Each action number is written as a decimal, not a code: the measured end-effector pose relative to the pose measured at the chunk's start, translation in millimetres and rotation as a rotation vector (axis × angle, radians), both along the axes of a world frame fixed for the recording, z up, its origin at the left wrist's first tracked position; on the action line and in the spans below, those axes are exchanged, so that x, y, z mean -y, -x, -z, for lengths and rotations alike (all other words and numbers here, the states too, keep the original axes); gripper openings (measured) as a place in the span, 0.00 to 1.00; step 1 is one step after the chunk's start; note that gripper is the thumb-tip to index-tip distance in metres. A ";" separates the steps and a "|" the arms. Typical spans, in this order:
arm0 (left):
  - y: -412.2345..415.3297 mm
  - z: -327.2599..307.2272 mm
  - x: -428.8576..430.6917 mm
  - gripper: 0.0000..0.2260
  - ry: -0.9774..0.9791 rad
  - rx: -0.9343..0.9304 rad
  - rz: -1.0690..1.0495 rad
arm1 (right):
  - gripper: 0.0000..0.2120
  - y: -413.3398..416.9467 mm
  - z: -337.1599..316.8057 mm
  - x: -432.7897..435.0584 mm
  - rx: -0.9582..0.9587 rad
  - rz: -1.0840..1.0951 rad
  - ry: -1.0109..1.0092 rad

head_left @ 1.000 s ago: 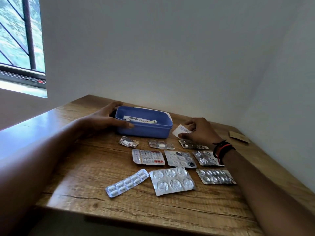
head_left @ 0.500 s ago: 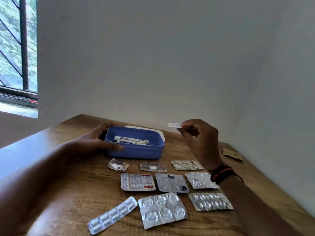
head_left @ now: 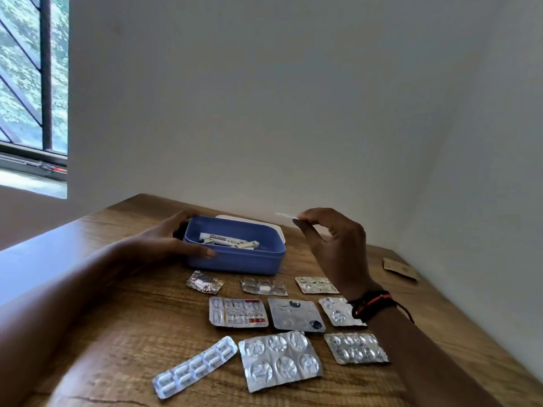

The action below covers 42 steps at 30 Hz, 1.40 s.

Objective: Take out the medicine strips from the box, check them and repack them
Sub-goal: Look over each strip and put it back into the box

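Head view: right hand [head_left: 335,248] pinches a strip [head_left: 284,215]; left hand [head_left: 164,245] grips the box [head_left: 235,261] (tube [head_left: 223,238] reads CIPLADINE).

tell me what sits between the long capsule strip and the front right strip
A large foil strip of six round blisters lies between them, shown in the head view.

Blue box [head_left: 244,261] in the left grip [head_left: 173,245]; whitish strip [head_left: 285,215] in the right grip [head_left: 332,245]. Below that grip: silver foil strips [head_left: 279,359], a red-printed strip [head_left: 238,312], brown wood-grain desk [head_left: 117,333].
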State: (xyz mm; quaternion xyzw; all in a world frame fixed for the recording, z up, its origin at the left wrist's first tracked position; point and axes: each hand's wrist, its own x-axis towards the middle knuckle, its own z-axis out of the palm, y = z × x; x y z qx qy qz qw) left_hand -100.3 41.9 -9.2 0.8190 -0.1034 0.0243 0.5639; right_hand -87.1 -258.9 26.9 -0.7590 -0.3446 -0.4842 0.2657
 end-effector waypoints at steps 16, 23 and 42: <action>-1.9 1.1 1.8 0.46 -0.097 0.024 -0.019 | 0.09 -35.5 -3.6 -19.2 -0.809 -0.005 -0.103; 0.6 -0.7 4.6 0.47 -0.105 0.008 -0.047 | 0.09 -17.4 -19.8 52.7 -1.070 0.282 0.279; 7.6 -4.6 6.0 0.53 -0.060 -0.006 -0.020 | 0.18 -21.9 -14.2 58.4 -1.228 0.354 0.382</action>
